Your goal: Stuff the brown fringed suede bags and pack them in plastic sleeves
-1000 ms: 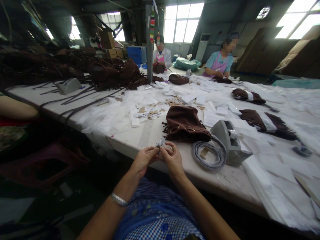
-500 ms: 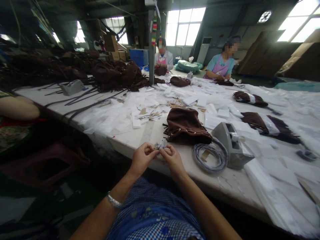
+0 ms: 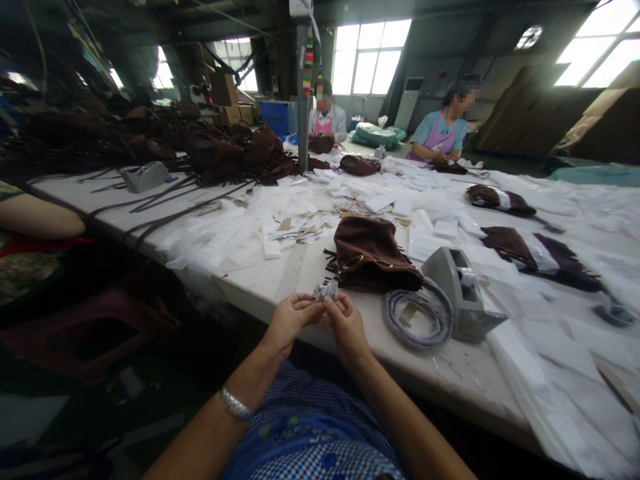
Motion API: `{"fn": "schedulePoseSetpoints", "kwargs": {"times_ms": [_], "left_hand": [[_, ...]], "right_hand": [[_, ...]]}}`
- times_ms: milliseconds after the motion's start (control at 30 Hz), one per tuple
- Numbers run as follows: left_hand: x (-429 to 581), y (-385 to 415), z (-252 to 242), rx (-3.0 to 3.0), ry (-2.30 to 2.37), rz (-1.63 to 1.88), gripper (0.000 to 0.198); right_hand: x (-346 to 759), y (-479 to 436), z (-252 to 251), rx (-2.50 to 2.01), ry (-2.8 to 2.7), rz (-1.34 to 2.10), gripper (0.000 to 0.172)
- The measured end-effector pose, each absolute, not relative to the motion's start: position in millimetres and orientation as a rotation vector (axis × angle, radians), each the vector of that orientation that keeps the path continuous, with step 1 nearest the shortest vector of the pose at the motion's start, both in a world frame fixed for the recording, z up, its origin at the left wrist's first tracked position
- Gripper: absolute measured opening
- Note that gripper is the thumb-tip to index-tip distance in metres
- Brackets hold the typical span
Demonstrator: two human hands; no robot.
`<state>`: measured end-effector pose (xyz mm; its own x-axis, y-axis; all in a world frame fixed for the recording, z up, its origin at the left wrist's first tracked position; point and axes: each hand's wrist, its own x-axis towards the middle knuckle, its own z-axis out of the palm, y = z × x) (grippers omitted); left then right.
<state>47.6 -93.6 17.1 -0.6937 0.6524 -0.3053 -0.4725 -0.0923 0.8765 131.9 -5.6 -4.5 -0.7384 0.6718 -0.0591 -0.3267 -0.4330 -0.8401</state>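
Between my fingertips, at the table's near edge, is a small crumpled piece of clear plastic wrap; whether something sits inside it I cannot tell. My left hand pinches it from the left, my right hand from the right, the two hands almost touching. Just beyond them lies a dark brown fringed drawstring bag with brass-coloured eyelets, its opening facing me. To its right rests a coiled strap wrapped in plastic, against a grey tape dispenser.
White paper and plastic sheets cover much of the table. Wrapped brown bags lie at right, a heap of brown bags at back left. A grey post rises from the table. Two people sit opposite; another person's arm shows at left.
Both hands have shifted slightly, still pinching the plastic wrap together. The left hand has turned a little and its wrist sits a bit further right. The bag and strap stay put.
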Motion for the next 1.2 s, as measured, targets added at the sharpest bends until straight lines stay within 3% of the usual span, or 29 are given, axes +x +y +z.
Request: {"fn": "schedulePoseSetpoints", "kwargs": {"times_ms": [333, 533, 733, 1200], "left_hand": [[49.1, -106.0, 18.4, 0.681, 1.792, 1.959, 0.027], [47.7, -101.3, 21.4, 0.506, 1.629, 1.922, 0.032], [41.5, -99.7, 23.6, 0.185, 1.351, 1.798, 0.052], [43.1, -97.1, 14.7, 0.094, 1.168, 1.794, 0.033]], "right_hand": [[129.7, -7.5, -6.4, -0.553, -1.136, 2.207, 0.034], [126.2, -10.3, -7.0, -0.623, -1.092, 2.148, 0.045], [128.5, -11.2, -8.1, -0.575, -1.076, 2.146, 0.040], [132.8, -10.3, -8.9, -0.552, -1.071, 2.150, 0.037]]}}
